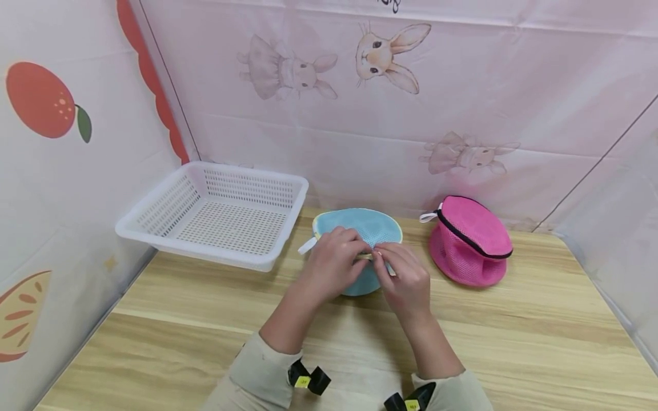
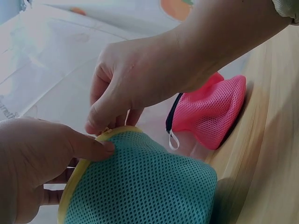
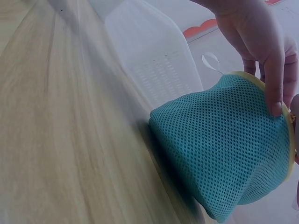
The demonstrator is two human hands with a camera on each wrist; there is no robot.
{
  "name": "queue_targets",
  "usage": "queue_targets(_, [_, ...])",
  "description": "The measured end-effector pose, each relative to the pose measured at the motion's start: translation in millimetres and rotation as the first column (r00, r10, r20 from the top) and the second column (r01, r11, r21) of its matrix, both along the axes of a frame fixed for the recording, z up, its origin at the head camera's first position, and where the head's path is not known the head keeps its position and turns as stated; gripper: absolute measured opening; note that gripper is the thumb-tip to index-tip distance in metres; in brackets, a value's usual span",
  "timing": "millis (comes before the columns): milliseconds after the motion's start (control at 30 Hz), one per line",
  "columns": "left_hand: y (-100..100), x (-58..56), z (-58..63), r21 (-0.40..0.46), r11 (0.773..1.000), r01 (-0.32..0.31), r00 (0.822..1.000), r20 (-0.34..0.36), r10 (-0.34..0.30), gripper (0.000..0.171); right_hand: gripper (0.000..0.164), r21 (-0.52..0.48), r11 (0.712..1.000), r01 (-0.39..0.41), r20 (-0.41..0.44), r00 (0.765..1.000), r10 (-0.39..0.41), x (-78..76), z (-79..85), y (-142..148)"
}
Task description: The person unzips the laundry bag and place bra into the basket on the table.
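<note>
A blue mesh laundry bag (image 1: 354, 220) with a yellow zipped rim (image 2: 74, 184) stands on the table in front of me. My left hand (image 1: 333, 260) grips the rim, its thumb on the mesh side and its other fingers across the edge. Close beside it, my right hand (image 1: 409, 281) pinches at the zipper on the rim; in the left wrist view its fingertips hide most of the pull. A white loop (image 3: 212, 62) sticks out from the bag's left side. To the right stands a pink mesh bag (image 1: 473, 228) with a black zipper, touched by neither hand.
A white plastic basket (image 1: 272, 260) with slotted walls stands at the back left, with nothing visible in it. The wooden table (image 1: 555, 319) meets a printed pink cloth (image 1: 329, 131) behind and pale cloth walls at both sides.
</note>
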State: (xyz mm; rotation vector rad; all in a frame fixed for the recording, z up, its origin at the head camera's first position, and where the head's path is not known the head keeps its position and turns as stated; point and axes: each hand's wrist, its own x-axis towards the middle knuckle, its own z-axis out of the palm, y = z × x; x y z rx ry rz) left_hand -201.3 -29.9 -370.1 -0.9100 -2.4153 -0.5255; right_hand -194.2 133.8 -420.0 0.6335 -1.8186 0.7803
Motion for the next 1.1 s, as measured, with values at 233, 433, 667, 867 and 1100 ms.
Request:
queue_targets(233, [-0.5,-1.7,-0.5,-0.005,1.0,-0.022,1.0,-0.007,0.022,0.011,0.01,0.017,1.0,-0.012,0.023,1.0,0.011,0.2,1.2,-0.5])
queue_targets(433, [-0.9,-1.4,-0.5,-0.003,1.0,-0.02,1.0,-0.001,0.02,0.011,0.01,0.006,1.0,0.003,0.01,1.0,-0.003,1.2,1.0,-0.5])
queue_targets(667, [-1.3,-2.0,-0.8,0.029,1.0,0.005,1.0,0.022,-0.006,0.011,0.011,-0.025,1.0,-0.005,-0.035,0.999,0.004,1.2,0.0,0.2])
queue_targets(867, [-3.5,-5.1,-2.2,0.047,0.999,0.003,1.0,0.007,-0.003,0.012,0.011,-0.038,0.999,0.0,-0.036,0.999,-0.002,0.6,0.3,2.3])
queue_targets(1100, [-7.7,-8.6,-1.9,0.098,0.995,0.024,1.0,-0.018,-0.023,0.014,0.012,-0.046,0.999,0.016,-0.027,0.999,-0.017,0.4,1.1,3.8])
